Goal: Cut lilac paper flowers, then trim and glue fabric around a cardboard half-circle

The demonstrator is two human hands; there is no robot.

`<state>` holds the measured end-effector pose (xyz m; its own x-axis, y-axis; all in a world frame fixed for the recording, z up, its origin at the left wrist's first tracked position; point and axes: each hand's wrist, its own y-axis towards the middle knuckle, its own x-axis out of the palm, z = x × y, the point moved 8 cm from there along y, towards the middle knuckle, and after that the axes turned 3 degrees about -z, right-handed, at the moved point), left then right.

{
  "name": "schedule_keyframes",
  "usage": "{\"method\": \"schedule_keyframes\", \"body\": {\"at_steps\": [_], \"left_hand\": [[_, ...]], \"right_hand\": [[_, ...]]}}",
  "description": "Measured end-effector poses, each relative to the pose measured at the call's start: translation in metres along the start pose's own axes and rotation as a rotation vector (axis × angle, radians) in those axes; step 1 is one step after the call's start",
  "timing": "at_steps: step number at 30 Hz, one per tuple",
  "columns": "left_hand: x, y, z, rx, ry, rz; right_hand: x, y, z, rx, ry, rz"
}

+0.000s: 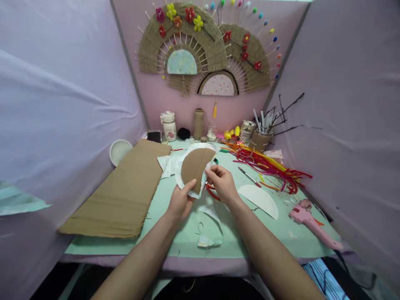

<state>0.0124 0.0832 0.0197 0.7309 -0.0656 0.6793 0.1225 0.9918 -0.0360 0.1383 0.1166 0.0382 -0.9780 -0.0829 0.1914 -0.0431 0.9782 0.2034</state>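
A half-round piece of cardboard [195, 166] lies on a larger piece of pale fabric [178, 173], whose border shows around the curve. My left hand [181, 200] grips the lower end, thumb on the cardboard and fingers underneath. At the straight edge on the right, my right hand [220, 179] pinches the fabric between thumb and fingertips, where it is folded up along the cardboard. Both hands hold the piece above the table. Below lies a fabric scrap [210, 239], and red-handled scissors [213, 191] are partly hidden behind my right hand.
A large cardboard sheet [121, 193] covers the table's left side. On the right are a white half disc [259, 200], a pen [249, 177], colourful pipe cleaners [268, 164] and a pink glue gun [312, 223]. A twine spool [198, 124] stands behind; decorated fans [183, 37] hang on the back wall.
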Motion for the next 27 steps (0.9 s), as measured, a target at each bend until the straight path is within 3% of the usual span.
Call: {"method": "schedule_keyframes", "body": {"at_steps": [4, 8, 14, 22, 27], "left_hand": [[-0.005, -0.001, 0.004, -0.194, -0.034, -0.057], [-0.010, -0.002, 0.006, -0.284, 0.114, -0.089], [-0.014, 0.001, 0.009, -0.134, 0.244, 0.057], [-0.012, 0.000, -0.002, -0.220, 0.159, -0.004], [-0.023, 0.005, 0.012, -0.121, 0.050, 0.130]], "right_hand": [[0.000, 0.000, 0.002, 0.044, -0.016, -0.122], [-0.003, -0.001, -0.001, 0.041, -0.076, -0.175], [-0.005, -0.001, -0.008, -0.052, -0.213, -0.105], [-0.004, -0.001, -0.005, -0.053, -0.415, -0.067], [-0.031, 0.002, -0.014, -0.052, -0.687, 0.060]]}}
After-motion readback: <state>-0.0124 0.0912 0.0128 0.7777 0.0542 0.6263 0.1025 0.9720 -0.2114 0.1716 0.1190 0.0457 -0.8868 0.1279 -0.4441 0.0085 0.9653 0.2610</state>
